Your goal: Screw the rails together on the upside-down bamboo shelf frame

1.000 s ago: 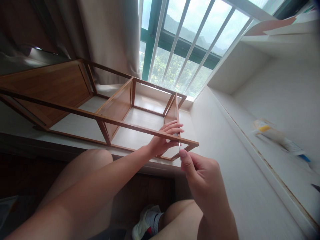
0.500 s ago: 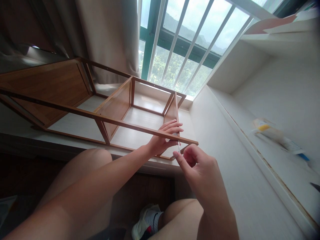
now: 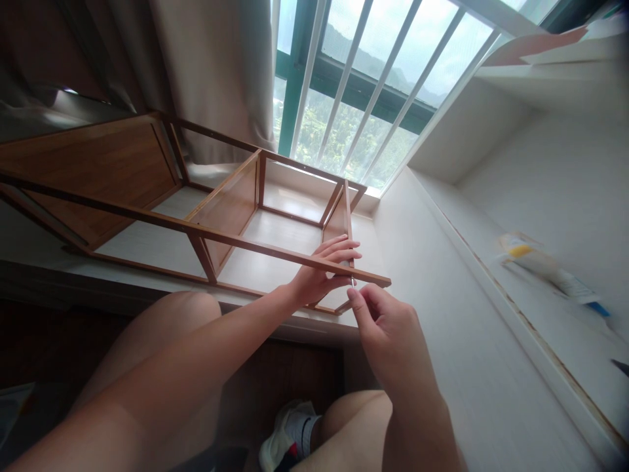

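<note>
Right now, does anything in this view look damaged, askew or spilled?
Possibly: at right, the white panel's edge shows uneven brown patches, as if chipped, against its pale surface. The wooden rack shows no obvious break, and I see no spill.

A brown wooden rack [image 3: 230, 239] lies on its side along a pale ledge [image 3: 278, 233], panels [image 3: 233, 196] upright between slim rails [image 3: 275, 252]. Near the right end, a thin silvery rod [image 3: 352, 282] seemingly meets the near rail.
</note>
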Available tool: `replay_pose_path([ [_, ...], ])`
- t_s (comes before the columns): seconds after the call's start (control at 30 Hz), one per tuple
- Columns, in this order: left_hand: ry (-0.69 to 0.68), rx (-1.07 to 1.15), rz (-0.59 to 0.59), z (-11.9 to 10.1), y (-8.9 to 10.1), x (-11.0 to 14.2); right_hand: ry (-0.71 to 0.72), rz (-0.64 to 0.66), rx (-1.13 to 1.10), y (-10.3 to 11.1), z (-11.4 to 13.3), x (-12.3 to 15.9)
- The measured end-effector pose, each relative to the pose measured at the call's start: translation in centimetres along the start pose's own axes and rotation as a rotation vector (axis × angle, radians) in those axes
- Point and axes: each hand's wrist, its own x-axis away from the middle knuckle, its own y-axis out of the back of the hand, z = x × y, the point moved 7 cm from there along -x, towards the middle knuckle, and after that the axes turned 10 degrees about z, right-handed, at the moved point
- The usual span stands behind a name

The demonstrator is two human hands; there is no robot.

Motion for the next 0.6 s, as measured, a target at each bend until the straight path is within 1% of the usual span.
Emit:
replay_pose_path([
  [0.13, 0.001, -0.009, 0.007, 0.0, 0.0, -0.1, -0.021, 0.003, 0.058, 0.0, -0.2, 0.3],
  [0.33, 0.01, -0.021, 0.008, 0.0, 0.1, -0.1, -0.016, 0.063, 0.142, -0.1, -0.2, 0.4],
  [0.6, -0.002, -0.011, -0.004, -0.2, 0.1, -0.1, -0.06, 0.076, 0.116, -0.4, -1.1, 0.3],
])
